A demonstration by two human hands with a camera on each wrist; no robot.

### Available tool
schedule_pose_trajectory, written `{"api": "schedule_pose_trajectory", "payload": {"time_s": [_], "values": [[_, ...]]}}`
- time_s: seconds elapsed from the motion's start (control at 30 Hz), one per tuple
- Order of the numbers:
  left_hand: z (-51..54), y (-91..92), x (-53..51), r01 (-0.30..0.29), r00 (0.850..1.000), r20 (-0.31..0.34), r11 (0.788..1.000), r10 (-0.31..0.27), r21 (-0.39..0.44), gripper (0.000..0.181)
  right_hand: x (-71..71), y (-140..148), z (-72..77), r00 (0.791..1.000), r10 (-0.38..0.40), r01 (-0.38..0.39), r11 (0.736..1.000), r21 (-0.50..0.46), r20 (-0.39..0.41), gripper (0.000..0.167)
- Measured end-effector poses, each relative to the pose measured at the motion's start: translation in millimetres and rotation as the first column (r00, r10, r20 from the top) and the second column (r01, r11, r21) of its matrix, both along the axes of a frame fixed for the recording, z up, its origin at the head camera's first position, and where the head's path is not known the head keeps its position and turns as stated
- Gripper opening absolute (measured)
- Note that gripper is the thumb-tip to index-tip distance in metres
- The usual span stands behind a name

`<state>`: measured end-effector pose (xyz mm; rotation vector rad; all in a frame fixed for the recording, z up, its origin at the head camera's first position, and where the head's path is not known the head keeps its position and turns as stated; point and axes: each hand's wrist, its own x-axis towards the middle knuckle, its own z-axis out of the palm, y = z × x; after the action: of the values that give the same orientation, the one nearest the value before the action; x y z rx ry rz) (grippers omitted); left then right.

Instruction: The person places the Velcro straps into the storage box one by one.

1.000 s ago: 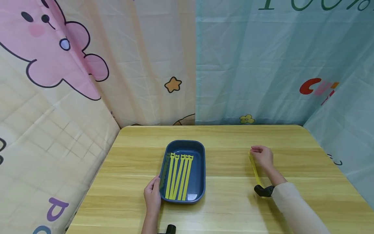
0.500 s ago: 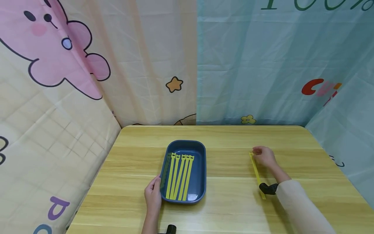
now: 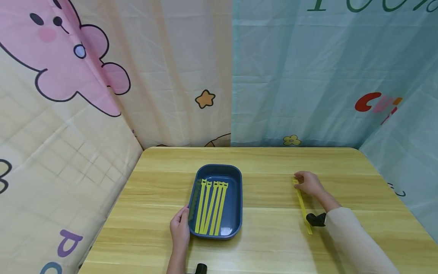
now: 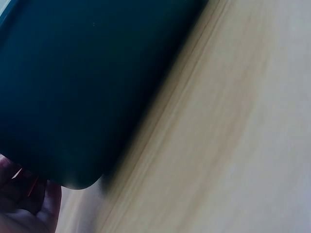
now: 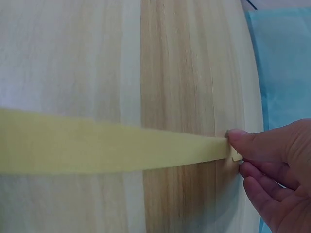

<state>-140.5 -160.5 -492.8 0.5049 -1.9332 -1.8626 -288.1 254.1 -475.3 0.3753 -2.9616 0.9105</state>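
Note:
My left hand (image 3: pixel 180 228) grips the near-left side of a blue tray (image 3: pixel 237 213), thumb at its rim. Inside the tray, several yellow hook-and-loop cable ties (image 3: pixel 213 207) lie side by side, slotted heads toward the far end. The tray's dark underside (image 4: pixel 92 87) fills much of the left wrist view, with my fingers at its corner. On the right, my right hand (image 3: pixel 309 183) pinches the head end of another yellow cable tie (image 3: pixel 302 205) between thumb and fingers. That strap (image 5: pixel 107 145) stretches back toward the camera in the right wrist view.
The wooden table (image 3: pixel 267 220) spreads between the tray and the right-hand cable tie. Printed curtains (image 3: pixel 294 76) hang behind the table and along both sides. Black wrist devices (image 3: pixel 316 220) sit at my wrists.
My right fingers have gone from beside the cable tie's head to around it. The right wrist has shifted slightly rightward, exposing the strap's near end. The left hand and tray stay put.

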Motion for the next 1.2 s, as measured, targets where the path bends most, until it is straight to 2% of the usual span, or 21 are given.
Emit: {"api": "schedule_pose_trajectory", "payload": {"time_s": [0.33,0.7,0.97,1.2], "values": [[1.4,0.5,0.5,0.007,1.0,-0.003,1.0,-0.007,0.004,0.028,-0.4,0.8,-1.0,1.0,-0.001,0.001,1.0,-0.024,0.006,0.037],[1.6,0.0,0.2,0.035,0.999,-0.014,0.999,-0.034,0.014,0.029,-0.1,4.1,-1.3,0.995,-0.091,0.092,0.995,-0.042,0.035,0.033],[0.4,0.0,-1.3,0.027,1.0,-0.008,1.0,-0.026,0.017,0.029,-1.9,2.4,-0.8,0.991,-0.121,0.124,0.99,-0.064,0.059,0.031],[-0.9,0.2,0.9,0.022,1.0,-0.004,1.0,-0.022,0.015,0.029,-1.1,3.1,-8.2,0.989,-0.141,0.146,0.984,-0.104,0.052,0.024]]}}
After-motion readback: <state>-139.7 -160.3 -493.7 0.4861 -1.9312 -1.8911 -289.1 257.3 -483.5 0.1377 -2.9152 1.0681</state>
